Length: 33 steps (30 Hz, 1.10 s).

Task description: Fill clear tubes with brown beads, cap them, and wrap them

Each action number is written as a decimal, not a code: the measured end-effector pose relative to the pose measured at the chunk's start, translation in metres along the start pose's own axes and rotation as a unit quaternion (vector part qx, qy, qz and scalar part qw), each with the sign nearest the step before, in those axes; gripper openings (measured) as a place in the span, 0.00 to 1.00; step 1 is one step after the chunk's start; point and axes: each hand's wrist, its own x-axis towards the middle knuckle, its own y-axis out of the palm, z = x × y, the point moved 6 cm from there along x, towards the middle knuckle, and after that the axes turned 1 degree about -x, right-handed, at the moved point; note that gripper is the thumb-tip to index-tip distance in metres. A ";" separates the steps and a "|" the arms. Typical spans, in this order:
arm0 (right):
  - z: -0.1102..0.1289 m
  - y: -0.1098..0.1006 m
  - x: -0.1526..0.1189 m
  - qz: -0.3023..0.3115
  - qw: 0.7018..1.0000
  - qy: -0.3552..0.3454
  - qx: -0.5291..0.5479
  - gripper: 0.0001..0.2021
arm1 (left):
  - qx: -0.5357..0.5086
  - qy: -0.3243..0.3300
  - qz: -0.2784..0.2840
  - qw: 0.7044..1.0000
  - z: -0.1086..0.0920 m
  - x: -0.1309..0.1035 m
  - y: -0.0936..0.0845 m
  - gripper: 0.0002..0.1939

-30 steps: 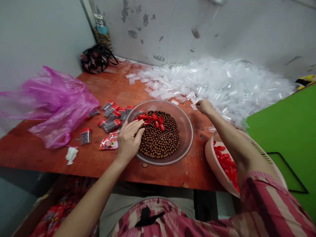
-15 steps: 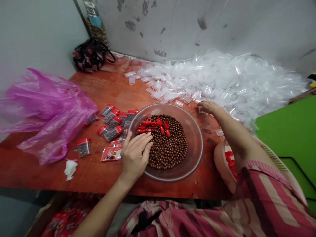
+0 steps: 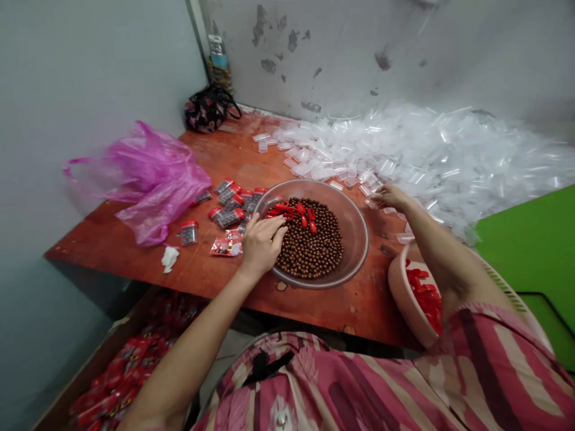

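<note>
A clear plastic bowl holds many brown beads, with several red caps lying on them at the left. My left hand rests over the bowl's left rim, fingers stretched toward the caps and apart, with nothing seen in it. At the front edge of a large heap of clear plastic tubes, my right hand touches or hovers by a few tubes. Its fingertips are blurred, so whether they hold a tube is unclear.
Filled red-capped containers and a red packet lie left of the bowl, beside a pink plastic bag. A pink basin with red parts stands right, near a green board. Below left, a box holds red packets.
The view has shifted, so the table items appear farther right and the box below shows more. My right hand's fingers look more spread beside the tubes; my left hand stays at the bowl.
</note>
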 end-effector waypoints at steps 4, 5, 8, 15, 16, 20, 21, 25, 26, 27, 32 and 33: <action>0.065 0.003 -0.047 0.022 0.986 -0.076 0.145 0.05 | -0.028 -0.034 -0.021 0.999 -0.014 -0.003 -0.008 0.15; 0.086 0.006 -0.062 0.033 0.979 -0.107 0.171 0.06 | -0.061 -0.053 -0.019 0.997 -0.020 -0.007 -0.011 0.17; 0.147 0.020 -0.110 0.061 0.957 -0.194 0.208 0.09 | -0.204 -0.124 -0.018 0.971 -0.034 -0.021 -0.017 0.21; 0.255 0.122 -0.210 0.221 0.907 -0.331 0.135 0.11 | -0.378 -0.292 -0.064 0.876 -0.003 -0.095 -0.038 0.21; 0.264 0.137 -0.219 0.243 0.897 -0.349 0.118 0.12 | -0.375 -0.312 -0.084 0.869 0.006 -0.110 -0.044 0.20; 0.288 0.173 -0.224 0.209 0.872 -0.441 -0.029 0.17 | -0.464 -0.415 -0.187 0.760 0.050 -0.181 -0.064 0.21; 0.292 0.177 -0.220 0.174 0.865 -0.464 -0.074 0.18 | -0.475 -0.442 -0.223 0.728 0.061 -0.202 -0.070 0.20; 0.299 0.193 -0.203 0.118 0.838 -0.502 -0.179 0.16 | -0.451 -0.522 -0.395 0.607 0.095 -0.294 -0.098 0.13; 0.299 0.196 -0.201 0.117 0.834 -0.507 -0.183 0.14 | -0.440 -0.532 -0.420 0.589 0.101 -0.316 -0.103 0.12; 0.298 0.197 -0.200 0.114 0.830 -0.516 -0.180 0.13 | -0.430 -0.542 -0.441 0.571 0.106 -0.336 -0.107 0.11; 0.291 0.192 -0.207 0.107 0.827 -0.542 -0.105 0.10 | -0.386 -0.596 -0.478 0.517 0.146 -0.395 -0.117 0.09; 0.289 0.191 -0.207 0.107 0.834 -0.532 -0.099 0.11 | -0.379 -0.605 -0.475 0.515 0.157 -0.397 -0.119 0.09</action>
